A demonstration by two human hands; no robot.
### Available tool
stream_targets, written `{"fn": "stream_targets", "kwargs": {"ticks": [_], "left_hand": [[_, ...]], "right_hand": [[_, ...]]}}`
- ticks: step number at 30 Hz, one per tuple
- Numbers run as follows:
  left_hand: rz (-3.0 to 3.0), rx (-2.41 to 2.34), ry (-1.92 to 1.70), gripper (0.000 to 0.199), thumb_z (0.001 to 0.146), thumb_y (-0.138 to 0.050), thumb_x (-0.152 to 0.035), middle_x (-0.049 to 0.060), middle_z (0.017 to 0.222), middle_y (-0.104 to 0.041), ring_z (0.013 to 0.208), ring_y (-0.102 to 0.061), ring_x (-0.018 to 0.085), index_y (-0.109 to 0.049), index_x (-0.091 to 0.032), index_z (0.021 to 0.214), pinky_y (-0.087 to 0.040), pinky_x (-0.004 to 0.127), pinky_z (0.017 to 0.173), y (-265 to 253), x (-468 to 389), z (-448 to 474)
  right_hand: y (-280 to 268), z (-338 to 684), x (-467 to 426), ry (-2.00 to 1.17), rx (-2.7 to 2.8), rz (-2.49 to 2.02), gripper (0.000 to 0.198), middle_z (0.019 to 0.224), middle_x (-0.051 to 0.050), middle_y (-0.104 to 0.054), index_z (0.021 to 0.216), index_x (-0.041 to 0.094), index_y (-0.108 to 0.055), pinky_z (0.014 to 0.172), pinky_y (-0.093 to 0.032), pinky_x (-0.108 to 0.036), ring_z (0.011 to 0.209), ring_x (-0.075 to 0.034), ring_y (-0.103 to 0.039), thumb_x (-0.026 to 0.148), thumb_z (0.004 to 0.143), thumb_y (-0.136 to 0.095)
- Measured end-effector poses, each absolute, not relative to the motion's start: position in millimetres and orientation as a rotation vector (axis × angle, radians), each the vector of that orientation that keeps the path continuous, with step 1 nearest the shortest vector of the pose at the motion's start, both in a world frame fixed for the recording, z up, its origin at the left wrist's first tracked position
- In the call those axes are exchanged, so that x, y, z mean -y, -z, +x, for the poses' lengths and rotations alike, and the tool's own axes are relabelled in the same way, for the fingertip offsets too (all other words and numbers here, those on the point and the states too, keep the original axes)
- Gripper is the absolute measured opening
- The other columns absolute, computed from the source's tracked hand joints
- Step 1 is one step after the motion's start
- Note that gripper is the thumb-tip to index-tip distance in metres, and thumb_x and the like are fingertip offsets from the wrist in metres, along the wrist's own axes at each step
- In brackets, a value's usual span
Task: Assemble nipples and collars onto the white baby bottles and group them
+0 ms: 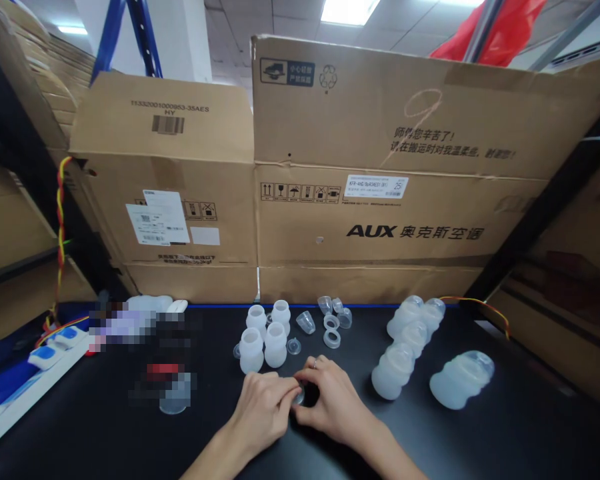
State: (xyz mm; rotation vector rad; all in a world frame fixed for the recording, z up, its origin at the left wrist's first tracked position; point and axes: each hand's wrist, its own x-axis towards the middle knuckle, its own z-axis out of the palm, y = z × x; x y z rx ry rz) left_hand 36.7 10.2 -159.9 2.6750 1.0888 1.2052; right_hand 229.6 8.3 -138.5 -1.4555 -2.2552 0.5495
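My left hand (265,403) and my right hand (334,401) meet low over the black table, both closed. Between their fingertips is a small, clear, round bottle part (299,397), mostly covered by the fingers. Just beyond stand several open, frosted baby bottle bodies (252,350), with a clear disc-like piece (293,346) beside them. Farther back and slightly right lie clear rings (332,339) and a clear cap (307,323). To the right are several capped baby bottles (393,371) in a group, and another capped bottle (463,380) lies apart from them.
Tall cardboard panels (300,233) wall off the back of the black table (220,440). A white power strip (35,393) runs along the left edge, near twisted red and yellow wires (60,227). A partly blurred clear cup-like item (174,402) sits at left.
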Motion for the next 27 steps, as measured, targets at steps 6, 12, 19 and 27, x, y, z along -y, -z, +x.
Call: {"fn": "stream_targets", "kwargs": {"ticks": [6,12,19,27], "left_hand": [[2.653,-1.108,-1.371,0.024,0.097,-0.057,-0.012,-0.004,0.06,-0.067,0.049,-0.055,0.012,-0.071,-0.023,0.08,-0.034,0.031,0.051,165,-7,40],[2.64,-1.094,-1.431,0.02,0.097,-0.06,-0.017,-0.007,0.06,-0.065,0.049,-0.056,0.01,-0.07,-0.025,0.081,-0.039,0.026,0.052,164,-9,38],[2.207,-1.593,-1.709,0.052,0.099,-0.063,-0.032,-0.014,0.051,-0.043,0.036,-0.044,0.006,-0.048,-0.011,0.145,-0.041,0.015,0.044,169,-22,33],[2.1,-1.729,-1.522,0.051,0.095,-0.066,-0.046,-0.014,0.046,-0.041,0.036,-0.047,0.008,-0.06,-0.019,0.138,-0.043,0.015,0.047,167,-37,40]], "right_hand": [[135,224,-5,-0.542,2.264,-1.515,0.012,0.091,0.001,-0.069,0.085,0.029,-0.077,0.08,-0.041,-0.032,0.092,-0.022,-0.061,0.034,0.075,-0.075],[141,220,-4,-0.527,2.201,-1.55,0.013,0.091,-0.002,-0.069,0.085,0.028,-0.078,0.081,-0.045,-0.036,0.092,-0.025,-0.063,0.037,0.077,-0.073],[146,234,-18,-0.629,1.917,-1.452,0.029,0.107,-0.003,-0.073,0.11,0.026,-0.074,0.091,-0.052,-0.036,0.1,-0.023,-0.069,0.032,0.082,-0.071],[149,242,-30,-0.731,1.639,-1.105,0.041,0.126,-0.008,-0.071,0.135,0.023,-0.064,0.099,-0.055,-0.038,0.105,-0.022,-0.068,0.032,0.095,-0.063]]}}
